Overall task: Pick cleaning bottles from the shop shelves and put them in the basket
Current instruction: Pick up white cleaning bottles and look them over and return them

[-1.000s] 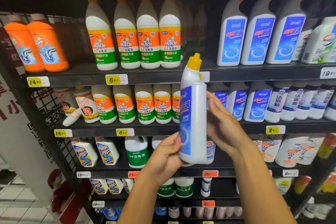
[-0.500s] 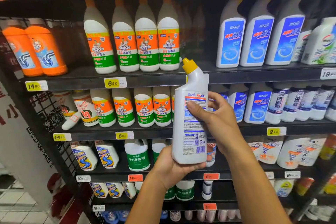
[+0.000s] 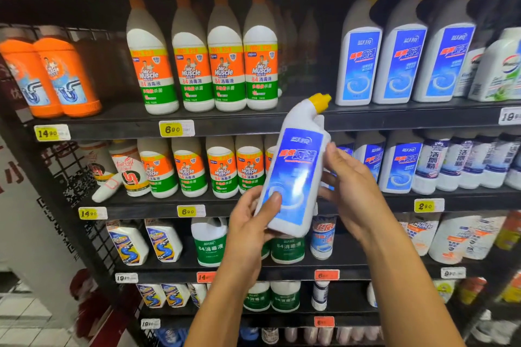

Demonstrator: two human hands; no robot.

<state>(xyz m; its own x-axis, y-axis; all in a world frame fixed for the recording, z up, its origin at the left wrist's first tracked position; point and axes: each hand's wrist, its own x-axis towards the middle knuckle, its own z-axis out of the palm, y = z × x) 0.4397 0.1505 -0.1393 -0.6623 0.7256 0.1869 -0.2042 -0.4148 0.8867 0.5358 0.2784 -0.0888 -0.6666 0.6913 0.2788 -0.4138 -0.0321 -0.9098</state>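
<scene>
Tilting to the right at its top, a white bottle (image 3: 294, 177) with a blue label and a yellow cap (image 3: 320, 101) is held in front of the shop shelves (image 3: 253, 121), between the two hands and clear of every shelf board. Its base is gripped by the left hand (image 3: 253, 222), the thumb laid across the lower part of the label and the other fingers curled behind and beneath. The right hand (image 3: 352, 191) is set against the bottle's right side near the middle, thumb forward on the edge; its remaining fingers are hidden behind the bottle, so how tightly they are closed cannot be told.

The long axis of the bottle runs from the lower left, at the base in the left hand, to the upper right, where the angled neck points toward the row of matching bottles (image 3: 400, 65) on the shelf above. Both hands are touching it, but the weight appears to be carried mostly from below by the left hand, the right serving more as a steady.

No basket is seen anywhere in the head view, so which way it lies from the bottle cannot be told. It is judged that the bottle has been picked and that the step of lowering it into the basket is not yet done.
</scene>
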